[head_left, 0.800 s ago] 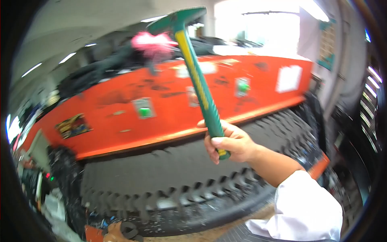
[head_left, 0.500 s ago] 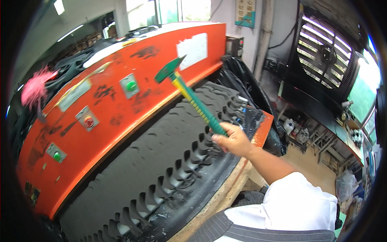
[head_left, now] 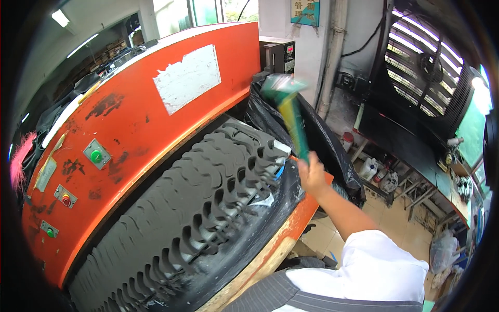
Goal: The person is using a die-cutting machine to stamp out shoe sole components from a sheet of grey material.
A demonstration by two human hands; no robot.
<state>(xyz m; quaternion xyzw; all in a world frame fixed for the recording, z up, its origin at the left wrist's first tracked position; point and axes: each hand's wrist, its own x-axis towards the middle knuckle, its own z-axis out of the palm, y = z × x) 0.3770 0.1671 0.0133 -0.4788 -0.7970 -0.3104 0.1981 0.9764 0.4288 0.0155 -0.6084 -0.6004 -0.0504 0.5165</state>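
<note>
From my remote post I saw the right hand wrapped round the handle's lower end, probably for leverage, with the green hammer raised beside the cut grey sheet; I couldn't see the left hand

One hammer, two green buttons and one red button show

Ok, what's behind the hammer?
Behind the hammer in the right hand: black plastic sheeting, plus pale wall beyond the blurred head. What the sheeting covers, or the hammer directly blocks, can't be seen.
</note>
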